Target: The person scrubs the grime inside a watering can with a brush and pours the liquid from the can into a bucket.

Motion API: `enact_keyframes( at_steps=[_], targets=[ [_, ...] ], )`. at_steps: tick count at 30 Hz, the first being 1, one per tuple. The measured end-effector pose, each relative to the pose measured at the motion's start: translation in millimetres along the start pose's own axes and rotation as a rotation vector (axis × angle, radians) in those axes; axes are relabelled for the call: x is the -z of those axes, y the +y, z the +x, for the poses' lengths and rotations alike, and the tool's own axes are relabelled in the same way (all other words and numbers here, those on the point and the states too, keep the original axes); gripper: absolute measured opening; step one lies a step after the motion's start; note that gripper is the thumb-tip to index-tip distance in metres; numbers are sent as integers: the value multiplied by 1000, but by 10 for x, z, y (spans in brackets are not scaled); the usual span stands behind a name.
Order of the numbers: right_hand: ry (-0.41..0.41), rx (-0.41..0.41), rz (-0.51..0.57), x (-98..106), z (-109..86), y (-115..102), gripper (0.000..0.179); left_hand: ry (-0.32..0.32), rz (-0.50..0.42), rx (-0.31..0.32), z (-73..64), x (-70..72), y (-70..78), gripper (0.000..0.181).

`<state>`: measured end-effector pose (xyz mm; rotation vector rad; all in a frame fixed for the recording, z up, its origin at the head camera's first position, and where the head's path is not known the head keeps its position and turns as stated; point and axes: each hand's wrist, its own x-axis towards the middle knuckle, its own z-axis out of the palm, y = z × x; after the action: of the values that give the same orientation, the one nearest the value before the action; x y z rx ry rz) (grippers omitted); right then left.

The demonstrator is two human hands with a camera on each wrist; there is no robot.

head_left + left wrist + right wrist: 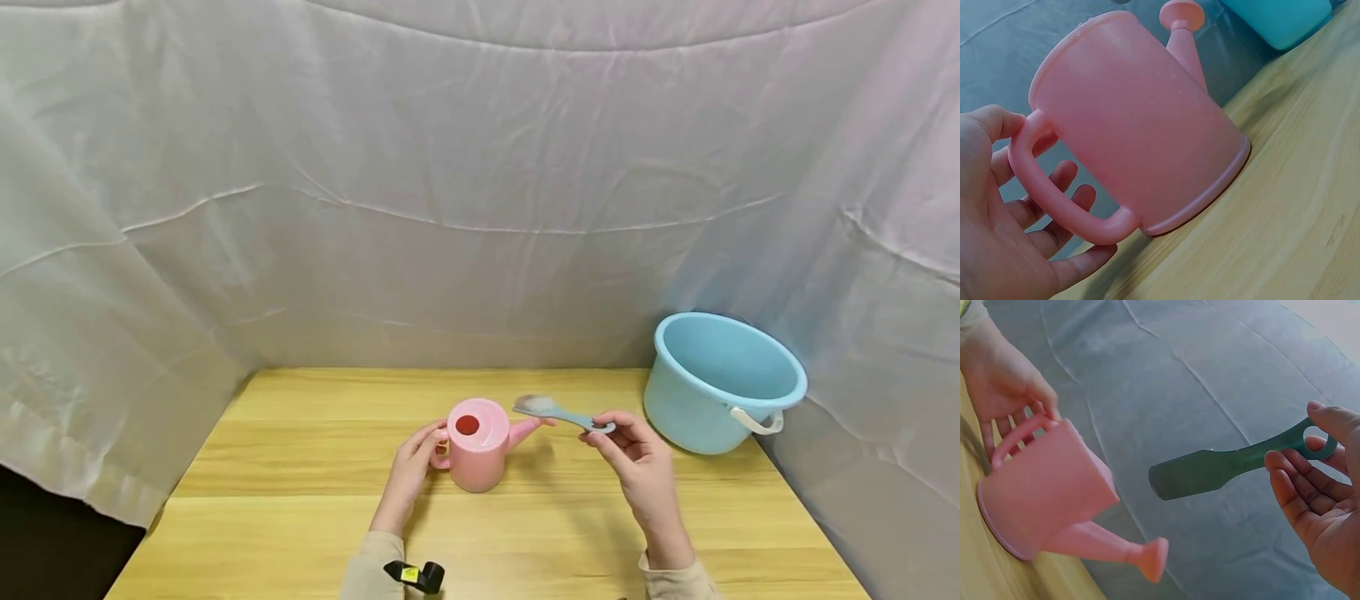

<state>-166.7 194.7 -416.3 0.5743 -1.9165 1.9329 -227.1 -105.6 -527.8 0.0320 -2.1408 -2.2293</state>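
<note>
A pink watering can [480, 454] stands on the table, its round opening facing up and its spout pointing right. My left hand [412, 467] holds the can's loop handle [1054, 194], thumb at the top and fingers around it. In my right hand [641, 458] is a blue-handled brush [566, 415], pinched by the handle end with its hanging hole. The brush is held in the air, bristles up, its head above the spout in the head view. From the right wrist view only its smooth back shows, beyond the can's rose [1155, 559].
A light blue bucket [693, 417] with a white handle [757, 422] stands at the table's back right corner. Grey cloth [480, 275] hangs behind and beside the wooden table [300, 533]. A black clip-like piece [416, 575] sits by the left sleeve.
</note>
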Motion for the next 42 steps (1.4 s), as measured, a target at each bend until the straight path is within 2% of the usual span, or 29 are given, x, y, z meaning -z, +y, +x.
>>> enact_keyframes(
  at_steps=[10, 18, 30, 32, 37, 40, 42],
  targets=[
    [-68, 93, 18, -336, 36, 41, 19, -15, -19, 11, 20, 0, -6, 42],
    [-83, 103, 26, -504, 98, 63, 21, -20, -40, 8, 4, 4, -13, 41],
    [-36, 0, -141, -725, 202, 130, 15, -14, -45, 9, 10, 8, -24, 41],
    [-29, -13, -178, -774, 226, 71, 15, -22, -48, 6, 15, 11, -34, 41],
    [-10, 30, -334, -859, 305, 53, 12, -32, -62, 6, 22, 10, -46, 42],
    [-8, 96, -415, -876, 367, 148, 13, -29, -64, 11, 19, 3, -39, 42],
    [-24, 166, -468, -903, 416, 135, 12, -29, -63, 16, 17, -2, -35, 42]
  ],
)
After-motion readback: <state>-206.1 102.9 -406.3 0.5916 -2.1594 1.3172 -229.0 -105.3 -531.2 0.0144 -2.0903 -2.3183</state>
